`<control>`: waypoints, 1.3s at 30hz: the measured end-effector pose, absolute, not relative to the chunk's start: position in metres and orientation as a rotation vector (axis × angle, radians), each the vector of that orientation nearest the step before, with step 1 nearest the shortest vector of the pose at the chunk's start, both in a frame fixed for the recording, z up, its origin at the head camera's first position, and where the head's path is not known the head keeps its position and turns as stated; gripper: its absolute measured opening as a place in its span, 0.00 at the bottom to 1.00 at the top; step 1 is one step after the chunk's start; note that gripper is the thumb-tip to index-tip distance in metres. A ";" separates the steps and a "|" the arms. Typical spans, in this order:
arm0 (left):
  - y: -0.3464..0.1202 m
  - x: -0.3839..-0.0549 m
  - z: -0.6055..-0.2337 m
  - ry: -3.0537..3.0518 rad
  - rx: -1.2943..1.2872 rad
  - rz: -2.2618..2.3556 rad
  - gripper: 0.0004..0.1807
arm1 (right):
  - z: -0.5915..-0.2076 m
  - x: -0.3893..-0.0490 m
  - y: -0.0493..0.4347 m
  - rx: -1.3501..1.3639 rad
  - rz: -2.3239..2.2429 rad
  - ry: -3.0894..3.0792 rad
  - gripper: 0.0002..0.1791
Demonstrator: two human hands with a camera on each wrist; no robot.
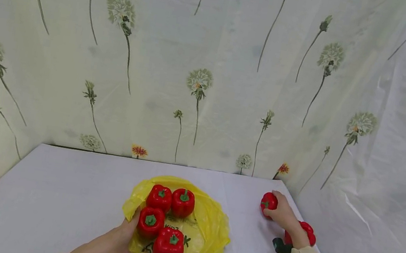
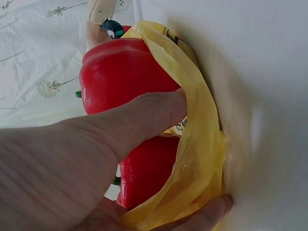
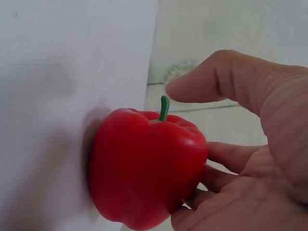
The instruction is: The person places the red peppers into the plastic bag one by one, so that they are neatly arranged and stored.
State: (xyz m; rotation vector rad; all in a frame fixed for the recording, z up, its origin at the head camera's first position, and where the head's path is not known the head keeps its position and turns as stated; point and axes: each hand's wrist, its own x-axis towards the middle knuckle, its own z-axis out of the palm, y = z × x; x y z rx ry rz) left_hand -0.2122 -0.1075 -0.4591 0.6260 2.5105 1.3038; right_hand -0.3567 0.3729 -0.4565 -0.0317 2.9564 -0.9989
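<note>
A yellow plastic bag [image 1: 211, 222] lies spread on the table with several red bell peppers [image 1: 169, 247] on it, green stems showing. My left hand [image 1: 123, 243] grips the bag's near-left edge. In the left wrist view, the bag's rim [image 2: 199, 125] runs between its digits, one reaching inside beside the peppers [image 2: 127, 72]. Far to the right, my right hand [image 1: 282, 211] is around another red bell pepper [image 1: 268, 202]. Seen from the right wrist, that pepper [image 3: 147, 168] sits on the table, fingers [image 3: 233, 156] at its side and the thumb raised apart from it.
One more red bell pepper [image 1: 307, 232] stands by the table's right edge, partly hidden by my right forearm. A dark device [image 1: 281, 246] is on my right wrist. Flower-printed sheeting [image 1: 230, 82] hangs behind and beside the white table [image 1: 67, 193].
</note>
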 end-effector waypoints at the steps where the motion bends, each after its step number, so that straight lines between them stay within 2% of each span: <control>1: -0.107 -0.212 -0.459 2.512 0.626 1.301 0.80 | -0.457 -0.356 0.373 -0.047 -0.990 2.960 0.51; 6: -0.107 -0.212 -0.460 2.516 0.628 1.288 0.79 | -0.458 -0.355 0.372 -0.098 -0.941 3.006 0.52; 20: -0.107 -0.212 -0.461 2.460 0.654 1.346 0.80 | -0.466 -0.354 0.369 0.096 -0.780 3.076 0.52; 27: -0.107 -0.212 -0.461 2.455 0.658 1.356 0.81 | -0.462 -0.349 0.369 0.037 -0.738 3.051 0.55; 35: -0.107 -0.212 -0.460 2.465 0.633 1.334 0.80 | -0.456 -0.341 0.370 -0.044 -0.601 3.086 0.54; 39: -0.108 -0.211 -0.459 2.482 0.660 1.320 0.80 | -0.455 -0.338 0.372 0.001 -0.604 3.097 0.53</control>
